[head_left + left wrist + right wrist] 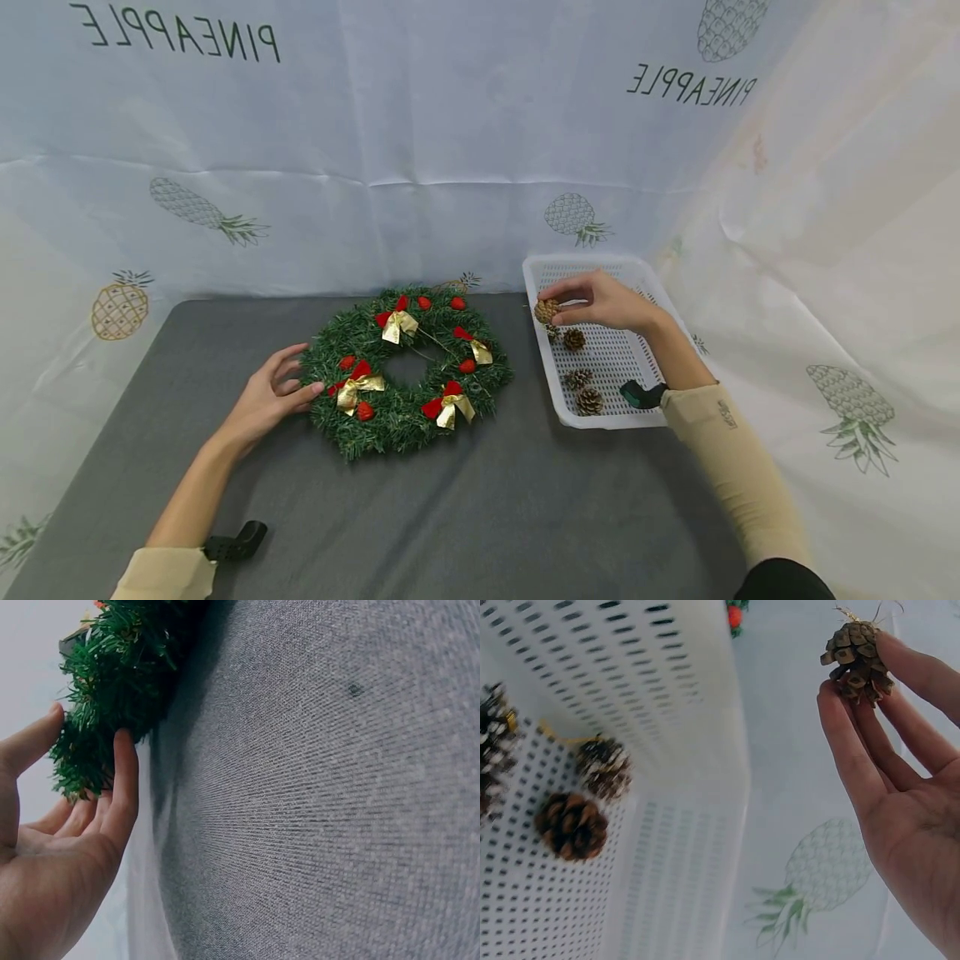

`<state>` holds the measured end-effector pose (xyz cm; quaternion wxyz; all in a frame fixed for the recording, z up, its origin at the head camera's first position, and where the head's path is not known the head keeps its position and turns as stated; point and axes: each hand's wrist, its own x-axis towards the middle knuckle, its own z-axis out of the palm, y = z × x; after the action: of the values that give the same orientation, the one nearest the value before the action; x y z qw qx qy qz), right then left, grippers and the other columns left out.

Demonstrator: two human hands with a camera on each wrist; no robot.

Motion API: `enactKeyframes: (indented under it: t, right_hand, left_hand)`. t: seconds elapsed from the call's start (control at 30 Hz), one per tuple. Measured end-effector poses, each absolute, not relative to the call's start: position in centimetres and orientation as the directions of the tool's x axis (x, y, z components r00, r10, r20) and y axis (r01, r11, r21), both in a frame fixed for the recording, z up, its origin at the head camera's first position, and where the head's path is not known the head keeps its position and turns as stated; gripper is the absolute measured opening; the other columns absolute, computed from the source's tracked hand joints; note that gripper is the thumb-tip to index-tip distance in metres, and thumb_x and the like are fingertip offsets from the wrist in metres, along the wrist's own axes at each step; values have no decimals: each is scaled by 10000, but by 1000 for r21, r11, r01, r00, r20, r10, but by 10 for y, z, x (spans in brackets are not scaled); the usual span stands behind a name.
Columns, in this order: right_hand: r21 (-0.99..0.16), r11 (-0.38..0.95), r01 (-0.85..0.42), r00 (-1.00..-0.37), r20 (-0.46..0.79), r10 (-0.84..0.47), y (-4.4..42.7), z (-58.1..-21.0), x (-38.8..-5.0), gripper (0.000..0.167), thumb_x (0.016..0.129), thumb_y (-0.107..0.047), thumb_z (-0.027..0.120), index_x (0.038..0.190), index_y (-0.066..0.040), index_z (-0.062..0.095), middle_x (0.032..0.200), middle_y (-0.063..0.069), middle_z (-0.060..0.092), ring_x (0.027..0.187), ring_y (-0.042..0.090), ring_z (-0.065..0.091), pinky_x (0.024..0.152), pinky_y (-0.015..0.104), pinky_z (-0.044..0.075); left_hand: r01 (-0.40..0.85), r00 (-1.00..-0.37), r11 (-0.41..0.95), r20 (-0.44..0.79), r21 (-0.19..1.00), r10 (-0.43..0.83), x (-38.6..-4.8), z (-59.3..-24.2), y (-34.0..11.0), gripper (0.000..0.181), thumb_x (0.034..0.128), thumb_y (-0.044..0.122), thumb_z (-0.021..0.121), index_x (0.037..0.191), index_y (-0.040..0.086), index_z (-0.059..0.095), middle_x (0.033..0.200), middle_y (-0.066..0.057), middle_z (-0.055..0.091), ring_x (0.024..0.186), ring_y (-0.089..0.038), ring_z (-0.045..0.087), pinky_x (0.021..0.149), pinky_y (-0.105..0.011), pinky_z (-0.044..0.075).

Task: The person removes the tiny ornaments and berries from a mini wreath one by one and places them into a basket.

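Right wrist view: pinecone [857, 656] brown, scales spread, gold-threaded; right hand [915, 802] pinches it by basket [611, 422]. Left of basket, left hand [270, 396] grips green wreath [401, 421].

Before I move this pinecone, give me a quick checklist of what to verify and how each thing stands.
1. Held pinecone pinched by the right hand: ok, between thumb and fingers.
2. Held pinecone over the wreath: not ok, it is at the left side of the basket.
3. Wreath lying on the table: ok.
4. Left hand at the wreath: ok, thumb and fingers at its left edge.
5. Gold thread firmly fixed: cannot tell, it only shows at the pinecone's top.
6. Other pinecones in the basket: ok, several lie there.
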<state>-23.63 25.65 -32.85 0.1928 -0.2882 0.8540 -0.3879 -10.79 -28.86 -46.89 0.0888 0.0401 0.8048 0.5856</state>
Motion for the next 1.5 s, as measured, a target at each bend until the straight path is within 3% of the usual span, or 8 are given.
enactKeyframes:
  t: [0.83, 1.17, 1.5]
  right_hand:
    - [-719, 635, -281, -808, -179, -561, 312, -358, -242, 418, 1002, -160, 804, 1394, -42, 723, 1432, 196, 722, 1331, 370, 694, 990, 179, 569]
    - [-738, 635, -230, -785, -246, -569, 314, -358, -247, 427, 1010, -87, 775, 1406, 47, 686, 1374, 255, 737, 1276, 369, 740, 968, 195, 604]
    - [-711, 666, -226, -772, -286, -568, 322, -356, -250, 435, 1013, -94, 771, 1412, 49, 675, 1409, 263, 711, 1310, 415, 713, 993, 251, 617]
  left_hand:
    - [-47, -982, 320, -102, 946, 159, -108, -468, -288, 914, 1070, 211, 724, 1745, 67, 124, 1755, -389, 155, 1541, -685, 288, 842, -199, 651]
    - [-49, -981, 321, -106, 946, 162, -109, -469, -287, 913, 1070, 212, 725, 1747, 77, 126, 1755, -391, 155, 1543, -681, 290, 848, -203, 654]
    - [-52, -981, 319, -109, 946, 163, -109, -469, -286, 915, 1071, 181, 719, 1753, 92, 117, 1755, -393, 148, 1542, -680, 295, 846, -205, 652]
